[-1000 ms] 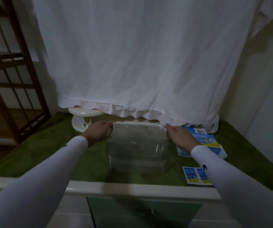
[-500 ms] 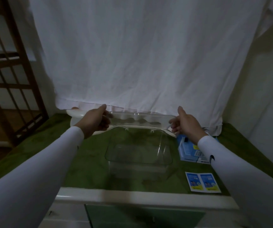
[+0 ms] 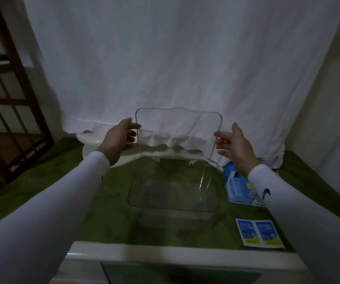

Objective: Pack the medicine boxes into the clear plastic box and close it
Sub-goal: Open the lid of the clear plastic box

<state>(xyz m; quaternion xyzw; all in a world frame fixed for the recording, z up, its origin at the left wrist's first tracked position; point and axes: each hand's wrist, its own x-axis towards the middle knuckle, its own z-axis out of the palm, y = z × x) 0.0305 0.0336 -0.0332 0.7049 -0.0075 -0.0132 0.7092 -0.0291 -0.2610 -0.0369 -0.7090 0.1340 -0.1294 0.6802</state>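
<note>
The clear plastic box (image 3: 173, 201) stands open in the middle of the green mat. Its hinged clear lid (image 3: 177, 132) is raised upright at the back. My left hand (image 3: 120, 140) pinches the lid's left edge with thumb and fingertips. At the lid's right edge my right hand (image 3: 232, 146) is open, its fingertips just touching and its thumb pointing up. A blue and white medicine box (image 3: 237, 187) lies right of the clear box, partly hidden by my right sleeve. A flat blue twin pack (image 3: 259, 232) lies at the front right. Nothing is inside the clear box.
A white dish-like stand (image 3: 89, 140) sits at the back left, behind my left hand. A white cloth (image 3: 175, 68) hangs across the back, close behind the lid. A brown wooden frame (image 3: 11, 99) stands at the left. The white front ledge (image 3: 165, 255) borders the mat.
Both hands swung the lid up from flat on the box to upright. My right hand loosened from a grip to a fingertip touch. The view tilted down and closer.
</note>
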